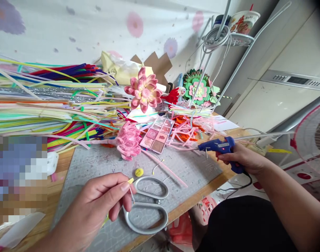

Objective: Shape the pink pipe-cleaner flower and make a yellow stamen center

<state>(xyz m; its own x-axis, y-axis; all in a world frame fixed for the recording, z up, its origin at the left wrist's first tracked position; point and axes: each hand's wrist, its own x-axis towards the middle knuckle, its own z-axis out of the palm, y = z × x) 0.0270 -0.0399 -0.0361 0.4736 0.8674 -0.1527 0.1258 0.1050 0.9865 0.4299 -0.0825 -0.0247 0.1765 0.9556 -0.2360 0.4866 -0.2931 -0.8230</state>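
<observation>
My left hand (107, 197) is closed in a pinch on a small yellow strip (130, 181), above the grey cutting mat (78, 196); a thin pale strand hangs by the fingers. Large grey-handled scissors (146, 231) lie right beside that hand, their blades hidden. My right hand (244, 159) grips a blue hot glue gun (218, 145) by its handle, its nozzle pointing left over the mat and a small red light showing. Between the hands lie a pink fuzzy flower (128, 141) on a long stem, a round yellow piece (139, 172) and a makeup palette (157, 134).
Bundles of coloured pipe cleaners (39, 115) fill the back left. A pink-and-yellow flower (144, 91) stands at the back centre, near green paper-like flowers (198, 90). At the right are a metal rack (241, 40) and a fan (313, 129). A cord hangs below the glue gun.
</observation>
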